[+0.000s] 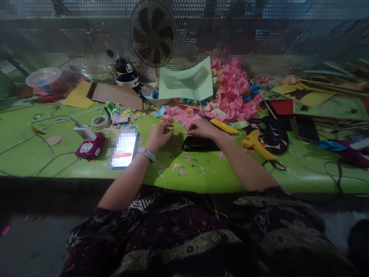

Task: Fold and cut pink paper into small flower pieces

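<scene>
Nearest my camera lies a dark patterned garment (176, 244), below the front edge of a green table (201, 184). I observe two bare hands above the tabletop. Left hand (159, 136): fingers loosely curled; I cannot tell whether they pinch anything. A pale watch (147, 154) encircles its wrist; a lit phone (129, 152) lies just beside that forearm. Right hand (201, 128): fingers bent, tips directed down; I cannot determine whether they are pressed together or hold an item. Location of black stapler (199, 146): on the table, just on the near side of the right hand, its right end hidden by the forearm. Small paper scraps (181, 171) lie nearer the edge. Beyond the hands I register a pink paper pile (231, 92); right of the forearm, a yellow glue gun (260, 146).
</scene>
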### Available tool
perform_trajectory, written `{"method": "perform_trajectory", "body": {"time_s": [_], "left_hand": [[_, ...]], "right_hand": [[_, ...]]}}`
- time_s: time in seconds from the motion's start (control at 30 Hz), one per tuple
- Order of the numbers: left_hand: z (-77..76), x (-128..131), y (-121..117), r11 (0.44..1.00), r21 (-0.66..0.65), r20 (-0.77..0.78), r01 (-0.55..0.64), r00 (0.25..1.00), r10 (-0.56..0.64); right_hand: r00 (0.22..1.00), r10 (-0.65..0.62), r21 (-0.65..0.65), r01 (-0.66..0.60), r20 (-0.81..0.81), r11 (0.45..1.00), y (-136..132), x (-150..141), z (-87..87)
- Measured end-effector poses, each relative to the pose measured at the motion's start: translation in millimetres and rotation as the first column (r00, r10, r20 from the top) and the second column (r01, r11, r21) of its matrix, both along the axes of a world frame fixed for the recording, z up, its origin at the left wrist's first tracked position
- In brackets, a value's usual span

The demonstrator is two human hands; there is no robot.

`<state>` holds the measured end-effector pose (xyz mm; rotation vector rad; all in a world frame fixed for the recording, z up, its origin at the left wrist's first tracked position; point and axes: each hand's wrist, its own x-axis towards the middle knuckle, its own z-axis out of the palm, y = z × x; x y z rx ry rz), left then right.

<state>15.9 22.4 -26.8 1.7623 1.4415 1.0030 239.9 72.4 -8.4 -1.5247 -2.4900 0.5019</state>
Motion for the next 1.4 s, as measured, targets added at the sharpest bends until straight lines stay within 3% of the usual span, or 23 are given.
{"method": "perform_trajectory", "body": {"time_s": [0.37,0.57,0.8,1.4], "left_hand": [[-4.0,0,0,0.999,0.003,0.002,0.042,0.999,-0.042],[-2.8,0,0,0.998,-0.001,-0.028,0.055,0.998,-0.055],[-2.8,2,0,0.997,0.001,-0.092,0.076,0.993,-0.076],[6.1,4,-7,0.998,-0.019,-0.153,0.059,0.986,-0.061]], "right_hand": [[0.998,0.061,-0.03,-0.062,-0.02,0.998,1,-3,2.2],[0.999,0.024,-0.021,-0.025,-0.046,0.999,-3,-2,5.3],[0.999,0.035,-0.098,-0.038,-0.032,0.994,-2,-2,6.8],[0.976,0.115,0.065,-0.105,-0.185,0.992,-8,-3,13.7]]}}
